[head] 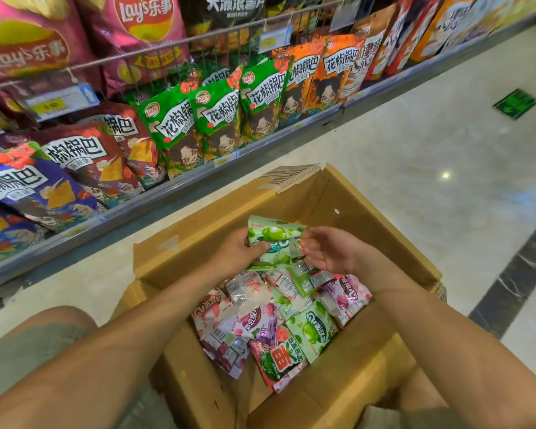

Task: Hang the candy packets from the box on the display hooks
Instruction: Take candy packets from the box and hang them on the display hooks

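As a person bends over an open cardboard box (369, 218) on the shop floor, the left hand (239, 252) grips a small stack of green candy packets (273, 233), thumb across the front, just above the loose heap of packets (276, 320) inside. The right hand (328, 252) sits at the stack's right corner, fingers loosely curled; whether they pinch it is unclear. It would help to square the stack so the tops line up. No free hook shows among the shelf's snack bags (217, 116).

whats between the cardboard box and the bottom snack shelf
Only a bare strip of pale floor separates the cardboard box from the bottom snack shelf, per the head view.
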